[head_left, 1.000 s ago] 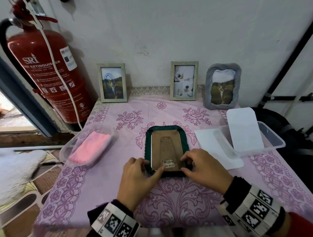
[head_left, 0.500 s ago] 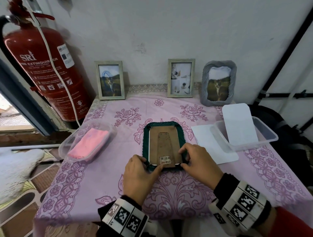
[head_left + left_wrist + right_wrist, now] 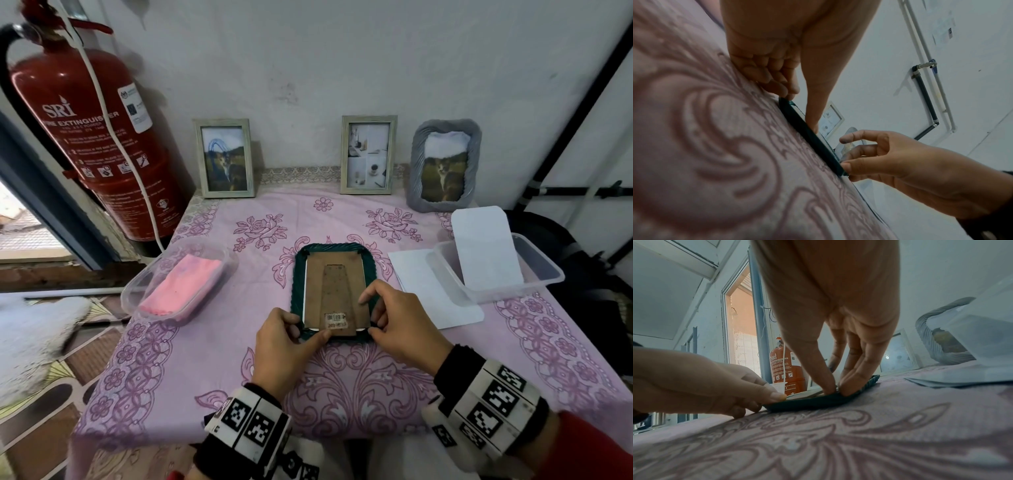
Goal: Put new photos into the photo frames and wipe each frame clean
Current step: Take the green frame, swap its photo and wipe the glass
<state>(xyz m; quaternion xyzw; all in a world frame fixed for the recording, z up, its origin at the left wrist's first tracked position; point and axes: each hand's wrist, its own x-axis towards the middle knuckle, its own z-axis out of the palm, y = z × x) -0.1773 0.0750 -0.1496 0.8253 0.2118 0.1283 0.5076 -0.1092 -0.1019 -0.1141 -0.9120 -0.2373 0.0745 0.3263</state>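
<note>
A dark green photo frame (image 3: 298, 274) lies face down in the middle of the pink tablecloth, and its brown backing board (image 3: 337, 287) with a barcode sticker faces up. My left hand (image 3: 291, 329) holds the near left corner, thumb along the near rim and fingers curled against the cloth. My right hand (image 3: 376, 318) pinches the near right corner between thumb and fingers, index finger arched over the board's right edge. The left wrist view shows the frame's edge (image 3: 812, 138) between both hands. In the right wrist view the fingertips (image 3: 844, 389) press on the frame (image 3: 818, 402).
Three framed photos stand against the back wall: two pale ones (image 3: 225, 159) (image 3: 369, 156) and a grey one (image 3: 444, 164). A clear tub (image 3: 137, 294) with a pink cloth (image 3: 181, 286) sits left. Another tub (image 3: 544, 274) with white paper sits right, over a white sheet (image 3: 421, 291). A fire extinguisher (image 3: 85, 137) stands beside the table.
My left thumb has slid back from the backing board onto the frame's near rim. My right index finger has arched higher over the board's right edge. The frame has stayed put.
</note>
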